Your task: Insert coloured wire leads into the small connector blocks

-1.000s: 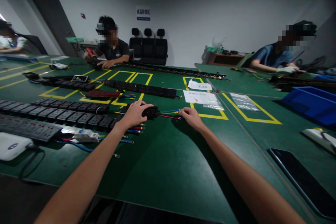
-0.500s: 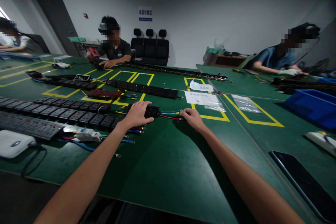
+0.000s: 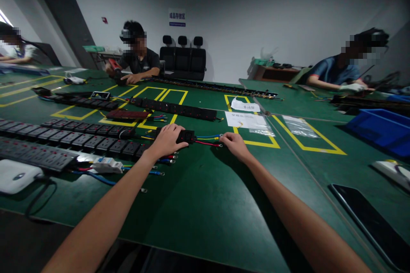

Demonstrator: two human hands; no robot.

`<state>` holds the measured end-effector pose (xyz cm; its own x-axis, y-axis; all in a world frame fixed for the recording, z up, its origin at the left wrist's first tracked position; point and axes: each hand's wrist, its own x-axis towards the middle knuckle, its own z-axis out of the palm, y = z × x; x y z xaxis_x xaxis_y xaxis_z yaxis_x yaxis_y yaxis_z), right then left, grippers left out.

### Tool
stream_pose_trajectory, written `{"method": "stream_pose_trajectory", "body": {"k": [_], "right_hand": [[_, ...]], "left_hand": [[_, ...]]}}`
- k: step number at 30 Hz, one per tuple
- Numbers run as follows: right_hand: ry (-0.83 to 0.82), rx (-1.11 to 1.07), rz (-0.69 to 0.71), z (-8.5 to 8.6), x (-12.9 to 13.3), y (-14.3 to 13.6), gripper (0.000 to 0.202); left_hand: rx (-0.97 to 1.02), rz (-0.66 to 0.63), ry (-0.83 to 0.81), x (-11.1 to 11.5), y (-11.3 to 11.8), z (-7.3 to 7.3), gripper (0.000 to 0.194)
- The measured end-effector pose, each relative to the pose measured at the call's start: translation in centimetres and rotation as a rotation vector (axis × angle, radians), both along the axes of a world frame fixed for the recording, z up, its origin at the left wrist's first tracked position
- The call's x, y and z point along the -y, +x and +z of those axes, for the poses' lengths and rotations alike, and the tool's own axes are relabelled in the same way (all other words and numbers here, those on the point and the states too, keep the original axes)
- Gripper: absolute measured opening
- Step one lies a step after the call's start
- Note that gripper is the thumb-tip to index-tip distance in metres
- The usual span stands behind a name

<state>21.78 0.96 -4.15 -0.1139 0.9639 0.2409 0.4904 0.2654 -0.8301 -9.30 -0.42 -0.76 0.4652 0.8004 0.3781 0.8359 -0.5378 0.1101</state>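
Observation:
Across a short black socket module [image 3: 188, 136] lies my left hand [image 3: 165, 140], fingers over its far side and thumb along its near side. It covers the module's left part. From the right end run blue and yellow-green wires [image 3: 206, 137] and a red wire [image 3: 206, 143] tipped with a metal ring terminal. My right hand [image 3: 235, 143] is closed, thumb and fingertips pinching the tip of the blue wire. The red wire's end lies free just below those fingers. Left of my left hand, long black socket strips [image 3: 86, 140] lie side by side.
On the green table [image 3: 205, 213] are a phone [image 3: 365, 222], a blue bin [image 3: 381, 130], printed paper [image 3: 243, 119], a plastic bag [image 3: 300, 126] and a white device [image 3: 19, 175]. Behind lies another socket strip [image 3: 179, 109]. Co-workers sit across the table, one holding a red power tool [image 3: 114, 67].

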Motion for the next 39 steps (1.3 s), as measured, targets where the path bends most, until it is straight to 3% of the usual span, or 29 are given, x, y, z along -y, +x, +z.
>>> {"method": "stream_pose_trajectory", "body": {"k": [16, 39], "right_hand": [[0.011, 0.012, 0.007, -0.66, -0.42, 0.21, 0.034], [0.011, 0.057, 0.006, -0.39, -0.26, 0.07, 0.034]], "left_hand": [[-0.016, 0.032, -0.05, 0.11, 0.21, 0.45, 0.052], [-0.067, 0.016, -0.024, -0.4, -0.1, -0.53, 0.061]]}}
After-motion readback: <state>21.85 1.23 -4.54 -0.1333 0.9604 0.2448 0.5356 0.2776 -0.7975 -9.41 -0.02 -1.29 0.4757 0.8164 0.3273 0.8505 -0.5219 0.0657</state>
